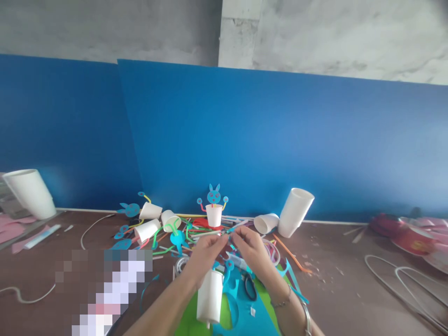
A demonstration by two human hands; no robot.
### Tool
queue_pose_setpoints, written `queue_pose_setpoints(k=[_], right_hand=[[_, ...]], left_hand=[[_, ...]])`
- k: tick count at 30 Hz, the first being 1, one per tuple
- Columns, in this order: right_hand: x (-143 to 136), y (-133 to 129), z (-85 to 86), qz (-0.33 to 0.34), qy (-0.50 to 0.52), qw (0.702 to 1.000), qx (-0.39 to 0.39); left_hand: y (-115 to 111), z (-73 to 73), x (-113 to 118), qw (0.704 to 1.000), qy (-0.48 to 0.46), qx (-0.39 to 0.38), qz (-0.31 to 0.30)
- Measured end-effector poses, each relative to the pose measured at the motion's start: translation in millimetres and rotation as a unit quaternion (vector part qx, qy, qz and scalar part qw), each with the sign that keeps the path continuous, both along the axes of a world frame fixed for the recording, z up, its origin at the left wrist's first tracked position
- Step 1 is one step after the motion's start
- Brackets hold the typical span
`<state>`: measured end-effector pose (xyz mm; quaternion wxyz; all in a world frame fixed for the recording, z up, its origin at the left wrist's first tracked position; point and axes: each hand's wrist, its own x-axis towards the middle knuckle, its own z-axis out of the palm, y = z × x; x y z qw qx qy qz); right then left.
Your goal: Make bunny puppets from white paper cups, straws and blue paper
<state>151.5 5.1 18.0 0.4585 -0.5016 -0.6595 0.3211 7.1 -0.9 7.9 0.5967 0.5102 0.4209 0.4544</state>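
My left hand [208, 252] and my right hand [248, 245] meet above the middle of the table, fingertips pinched close together. Something small and blue shows between them, too small to make out. Just below my left hand lies a white paper cup [210, 297] with a blue paper piece [229, 266] by its rim. Behind my hands stands an upright cup [213, 215] with a blue rabbit face [213, 196] and two round paws on bent straws. Black-handled scissors [250, 286] lie on blue paper [241, 308] under my right forearm.
Finished-looking rabbit cups [147, 230] lie at the left among straws. A cup stack [296, 212] leans against the blue partition [280, 144]; another stack [31, 193] is far left. White cables [397, 275] and red items [413, 238] lie right. A roll of tape [182, 265] sits near my left wrist.
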Motion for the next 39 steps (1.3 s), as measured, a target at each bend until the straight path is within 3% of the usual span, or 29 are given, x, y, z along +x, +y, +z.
queue_pose_setpoints(k=[13,23,30,36,39], right_hand=[[-1.1,0.5,1.8,-0.02,0.093,0.993,-0.075],[2.8,-4.5,13.5,0.047,0.083,0.988,-0.124],[4.4,-0.7,5.4,0.059,0.074,0.986,-0.14],[0.9,-0.2,2.3,0.011,0.101,0.987,-0.126],[0.8,1.4,-0.9,-0.003,0.085,0.99,-0.113]], left_hand=[[-0.6,5.5,-6.0,0.999,0.012,-0.038,-0.013],[4.4,3.1,-10.5,0.999,0.036,0.026,-0.002],[7.3,1.2,-11.0,0.997,0.059,0.058,0.01],[6.5,0.2,-11.1,0.981,0.111,0.14,0.078],[1.8,0.4,-11.5,0.947,0.172,0.247,0.108]])
